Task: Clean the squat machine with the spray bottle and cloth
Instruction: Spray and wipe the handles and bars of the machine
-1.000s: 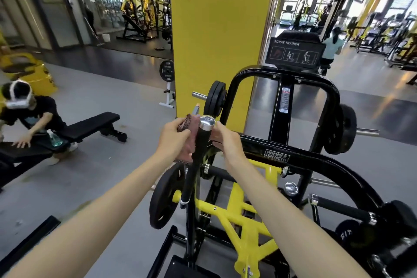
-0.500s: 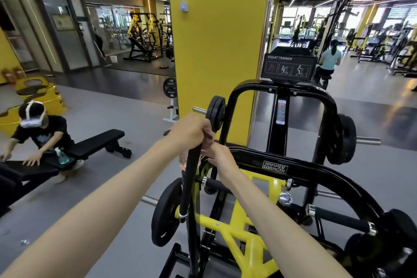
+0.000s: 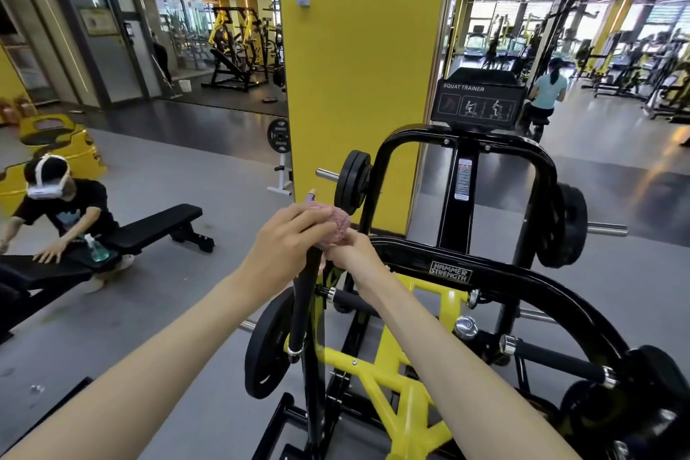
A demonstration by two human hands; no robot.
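Cloth (image 3: 338, 226) now sits bunched over the very top of the black upright handle (image 3: 304, 306) on the left side of the squat machine (image 3: 448, 273). A second ago it lay against the handle's left face and the chrome end cap showed bare, so the wipe has climbed from the shaft to the cap. My left hand (image 3: 287, 239) is curled over the bundle from the left, gripping it against the handle. My right hand (image 3: 353, 248) has come in beneath it from the right, fingers bent and, as far as I can judge, pinching the cloth's lower edge. I read this as the handle tip being finished, with the frame not yet wiped. The cap is hidden under the cloth, my right fingertips are tucked out of sight behind it, and the machine's lower right corner runs off frame in blur. A spray bottle (image 3: 98, 248) stands on a bench (image 3: 160, 224) well to the left, beside another person.
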